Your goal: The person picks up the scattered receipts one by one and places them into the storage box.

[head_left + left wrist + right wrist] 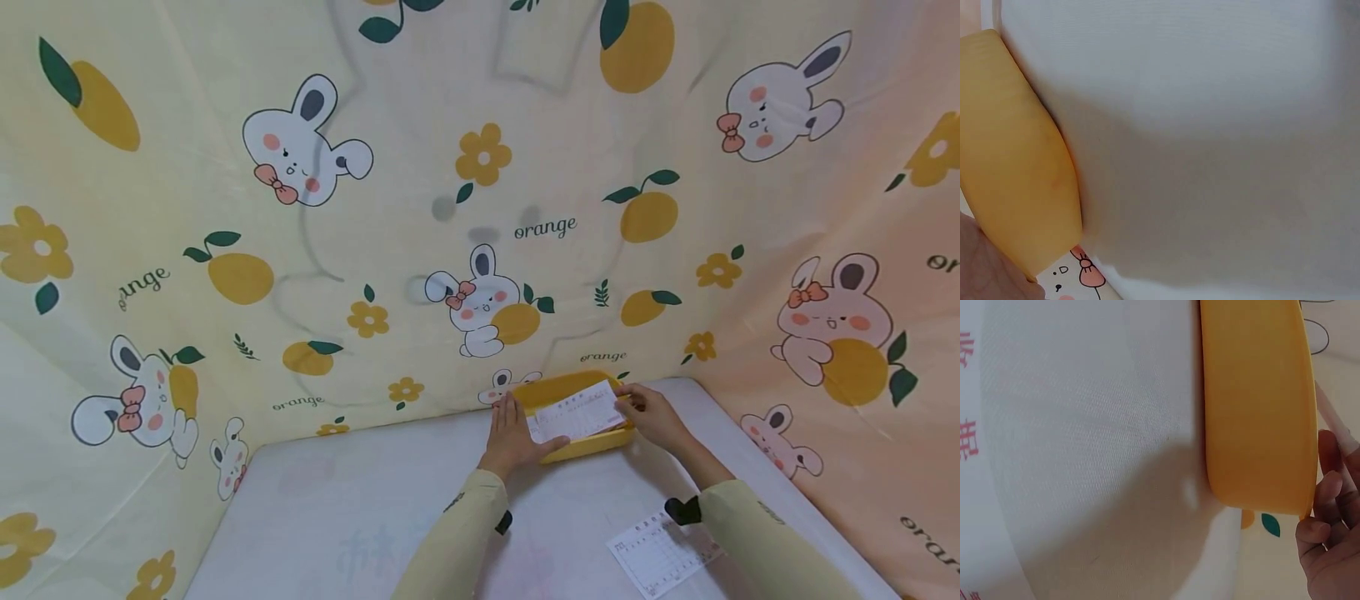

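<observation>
A yellow plastic bin (588,450) stands at the back of the white table. A white printed receipt slip (573,412) lies slanted across its opening, its right end raised toward the right rim. My right hand (656,417) pinches the slip's right end, with curled fingers beside the bin's end in the right wrist view. My left hand (513,437) rests at the bin's left end, fingers straight and thumb stretched along the slip's lower edge. In the left wrist view only part of that hand shows, beside the bin's yellow wall (1022,150). The bin's inside is mostly hidden under the slip.
Another receipt sheet (660,554) with a printed grid lies on the white table (337,517) in front, partly under the right forearm. Red characters show on paper (975,444) in the right wrist view. A patterned cloth (420,208) with rabbits and oranges rises behind the bin.
</observation>
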### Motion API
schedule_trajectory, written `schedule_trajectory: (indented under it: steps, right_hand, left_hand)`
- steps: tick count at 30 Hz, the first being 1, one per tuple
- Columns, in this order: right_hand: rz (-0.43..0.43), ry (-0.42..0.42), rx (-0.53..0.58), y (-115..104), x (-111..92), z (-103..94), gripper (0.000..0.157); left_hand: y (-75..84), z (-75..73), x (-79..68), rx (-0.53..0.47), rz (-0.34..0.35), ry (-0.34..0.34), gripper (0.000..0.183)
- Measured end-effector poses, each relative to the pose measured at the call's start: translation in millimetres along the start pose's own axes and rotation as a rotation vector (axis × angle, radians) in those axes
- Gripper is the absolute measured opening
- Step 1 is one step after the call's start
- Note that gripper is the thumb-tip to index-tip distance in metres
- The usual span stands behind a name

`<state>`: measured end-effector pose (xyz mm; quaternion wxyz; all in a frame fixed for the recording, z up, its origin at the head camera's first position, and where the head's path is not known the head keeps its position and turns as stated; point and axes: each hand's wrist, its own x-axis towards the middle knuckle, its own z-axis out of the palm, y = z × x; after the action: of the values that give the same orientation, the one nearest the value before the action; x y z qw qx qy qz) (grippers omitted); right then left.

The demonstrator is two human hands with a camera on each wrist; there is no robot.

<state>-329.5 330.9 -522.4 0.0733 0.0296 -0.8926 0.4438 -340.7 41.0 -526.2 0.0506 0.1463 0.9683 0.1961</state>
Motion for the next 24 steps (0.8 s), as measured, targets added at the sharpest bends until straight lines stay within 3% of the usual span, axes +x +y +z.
schedule_trajectory:
  steps: [24]
  right_hand:
    - [-0.096, 0.109, -0.065, 7.2, -5.2, -5.5, 0.026]
  left_hand:
    - [0.8, 2.6, 1.6, 0.012, -0.018, 0.002, 0.131]
